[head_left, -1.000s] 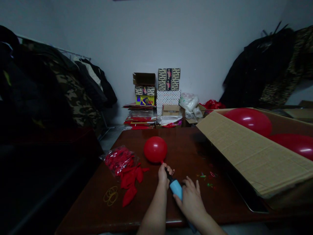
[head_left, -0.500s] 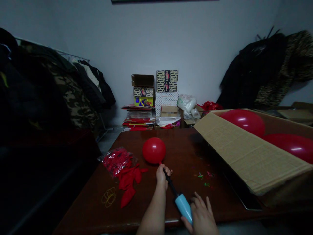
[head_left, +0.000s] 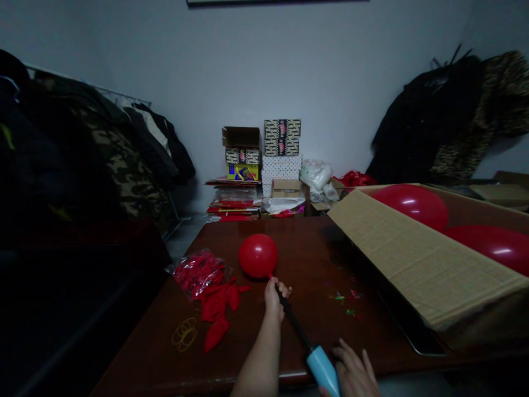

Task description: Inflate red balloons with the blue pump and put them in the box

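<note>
A partly inflated red balloon [head_left: 258, 256] sits over the table at the middle, its neck toward me. My left hand [head_left: 274, 296] is closed round the balloon's neck at the tip of the hand pump's black shaft [head_left: 296, 325]. Down to the right, the light blue body of the hand pump [head_left: 323, 370] lies in the grasp of my right hand [head_left: 354, 370], whose fingers stretch along its right side. That hand's thumb is mostly cut off by the lower frame edge. Limp red balloons [head_left: 219, 309] lie left of my left arm.
Behind the limp balloons is a clear plastic bag of red balloons [head_left: 199, 270]. Yellow rubber bands [head_left: 184, 334] lie at the left. An open cardboard box [head_left: 425, 256] holding inflated red balloons [head_left: 413, 205] fills the right side. Small coloured scraps [head_left: 350, 312] and a dark flat device [head_left: 417, 328] lie nearby.
My right hand and the blue pump body have moved down and right, away from my left hand, and more black shaft shows. The balloon has shifted slightly left.
</note>
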`<state>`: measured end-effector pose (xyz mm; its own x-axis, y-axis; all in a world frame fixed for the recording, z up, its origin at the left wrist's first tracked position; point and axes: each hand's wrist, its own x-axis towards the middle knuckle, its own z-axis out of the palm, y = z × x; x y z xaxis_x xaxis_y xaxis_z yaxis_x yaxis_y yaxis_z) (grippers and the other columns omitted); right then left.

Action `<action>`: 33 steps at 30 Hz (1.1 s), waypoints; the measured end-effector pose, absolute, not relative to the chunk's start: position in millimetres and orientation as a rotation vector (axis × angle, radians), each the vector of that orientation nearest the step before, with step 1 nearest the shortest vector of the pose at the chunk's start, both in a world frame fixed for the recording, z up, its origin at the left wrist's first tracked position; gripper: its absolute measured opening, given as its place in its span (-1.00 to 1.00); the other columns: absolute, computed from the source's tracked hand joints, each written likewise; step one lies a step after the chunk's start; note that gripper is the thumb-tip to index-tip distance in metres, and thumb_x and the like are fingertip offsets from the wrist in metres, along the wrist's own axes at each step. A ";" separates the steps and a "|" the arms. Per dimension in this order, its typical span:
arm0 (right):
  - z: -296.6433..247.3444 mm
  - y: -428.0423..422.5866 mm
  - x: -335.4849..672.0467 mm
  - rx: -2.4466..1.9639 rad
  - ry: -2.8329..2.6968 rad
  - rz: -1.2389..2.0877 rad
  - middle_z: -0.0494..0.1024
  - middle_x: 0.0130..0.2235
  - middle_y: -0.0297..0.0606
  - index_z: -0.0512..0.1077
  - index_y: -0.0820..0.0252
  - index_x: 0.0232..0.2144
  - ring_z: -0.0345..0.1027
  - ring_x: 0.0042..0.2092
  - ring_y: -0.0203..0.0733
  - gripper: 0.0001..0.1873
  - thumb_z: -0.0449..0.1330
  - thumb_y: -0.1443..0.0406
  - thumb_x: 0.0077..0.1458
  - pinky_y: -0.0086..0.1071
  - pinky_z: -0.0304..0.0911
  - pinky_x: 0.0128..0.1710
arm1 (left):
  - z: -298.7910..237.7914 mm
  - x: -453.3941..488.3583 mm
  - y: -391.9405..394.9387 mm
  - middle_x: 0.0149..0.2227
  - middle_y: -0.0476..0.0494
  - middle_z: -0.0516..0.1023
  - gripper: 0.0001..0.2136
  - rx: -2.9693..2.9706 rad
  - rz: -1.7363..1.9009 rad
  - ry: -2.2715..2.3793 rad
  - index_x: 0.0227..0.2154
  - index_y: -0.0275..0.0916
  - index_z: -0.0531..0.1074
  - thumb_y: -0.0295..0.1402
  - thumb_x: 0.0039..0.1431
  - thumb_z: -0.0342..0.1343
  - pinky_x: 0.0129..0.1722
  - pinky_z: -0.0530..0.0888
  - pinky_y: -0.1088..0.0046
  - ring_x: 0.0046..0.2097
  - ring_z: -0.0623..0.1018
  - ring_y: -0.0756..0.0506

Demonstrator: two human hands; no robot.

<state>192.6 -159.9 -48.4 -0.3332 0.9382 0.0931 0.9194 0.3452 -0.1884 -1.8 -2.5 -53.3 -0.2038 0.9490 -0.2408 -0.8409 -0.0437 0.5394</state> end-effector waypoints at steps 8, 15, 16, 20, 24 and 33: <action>0.7 -117.7 134.1 -1.748 -2.333 0.175 0.36 -0.01 -0.05 0.44 0.27 -0.24 0.00 0.16 0.07 -0.57 -0.01 0.08 0.03 0.03 -0.39 0.17 | -53.7 -1.3 -1.9 -0.72 0.17 0.16 -0.77 0.215 1.643 0.663 -0.54 -0.20 0.17 -0.21 0.01 0.09 -0.37 0.39 0.33 -0.71 0.15 0.10; 1.7 -94.7 113.6 -1.788 -2.291 0.188 0.35 0.00 -0.03 0.43 0.31 -0.22 -0.01 0.16 0.05 -0.55 -0.03 0.10 0.03 -0.04 -0.40 0.17 | -56.2 -3.5 4.2 -0.72 0.17 0.17 -0.73 0.196 1.645 0.671 -0.54 -0.20 0.18 -0.18 -0.03 0.13 -0.38 0.39 0.32 -0.71 0.16 0.10; -0.1 -94.9 114.7 -1.798 -2.291 0.194 0.35 0.00 -0.02 0.43 0.31 -0.21 -0.01 0.16 0.06 -0.55 -0.04 0.10 0.03 -0.02 -0.40 0.17 | -56.5 -3.0 4.3 -0.72 0.17 0.17 -0.73 0.202 1.651 0.682 -0.54 -0.20 0.18 -0.17 -0.03 0.13 -0.39 0.39 0.32 -0.71 0.16 0.10; -3.5 -98.8 119.7 -1.831 -2.294 0.179 0.34 0.02 0.00 0.43 0.31 -0.20 -0.05 0.18 0.09 -0.53 -0.06 0.09 0.05 0.03 -0.44 0.16 | -57.0 0.2 3.8 -0.72 0.17 0.17 -0.72 0.219 1.681 0.698 -0.55 -0.20 0.16 -0.16 -0.03 0.12 -0.39 0.39 0.32 -0.71 0.16 0.10; -0.3 -107.7 121.7 -1.817 -2.309 0.130 0.38 -0.02 -0.02 0.44 0.29 -0.23 -0.05 0.18 0.08 -0.56 -0.03 0.09 0.05 0.02 -0.44 0.16 | -55.8 2.1 2.2 -0.73 0.19 0.15 -0.71 0.215 1.693 0.719 -0.56 -0.20 0.16 -0.16 -0.04 0.13 -0.38 0.40 0.30 -0.71 0.15 0.10; -35.1 -146.4 183.4 -1.717 -2.442 0.177 0.37 0.00 0.03 0.43 0.27 -0.18 -0.03 0.17 0.18 -0.47 0.03 -0.02 0.00 0.16 -0.35 0.14 | -54.8 1.3 -0.3 -0.71 0.19 0.15 -0.74 0.196 1.689 0.734 -0.56 -0.21 0.17 -0.20 -0.03 0.12 -0.34 0.40 0.29 -0.70 0.16 0.12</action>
<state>183.4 -146.4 -35.1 -0.3329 0.9413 0.0556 0.9235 0.3374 -0.1825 1.3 -0.3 -54.8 -0.2631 0.9298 -0.2575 -0.8227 -0.0768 0.5632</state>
